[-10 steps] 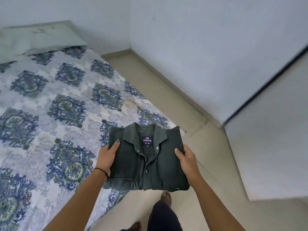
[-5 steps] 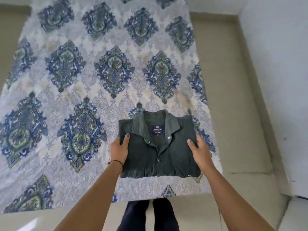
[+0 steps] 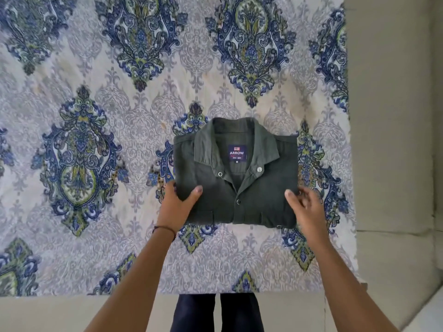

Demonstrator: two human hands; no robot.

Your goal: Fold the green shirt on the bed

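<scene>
The dark green shirt (image 3: pixel 239 188) lies folded into a neat rectangle on the patterned bed (image 3: pixel 119 140), collar up and its label showing. My left hand (image 3: pixel 177 207) grips the shirt's left edge, with the thumb on top and the fingers curled round the side. At the right edge, my right hand (image 3: pixel 309 209) has its thumb tip on the fabric. Its fingers are blurred and lie loose just outside the edge, over the bedsheet.
The bed's blue and green patterned sheet spreads far to the left and beyond the shirt. Beige floor (image 3: pixel 393 164) runs along the bed's right side and in front of it. My legs (image 3: pixel 215 312) stand at the bed's near edge.
The shirt has gone from being carried over the floor to lying flat on the bed. My right hand's fingers have come out from under the shirt's edge.
</scene>
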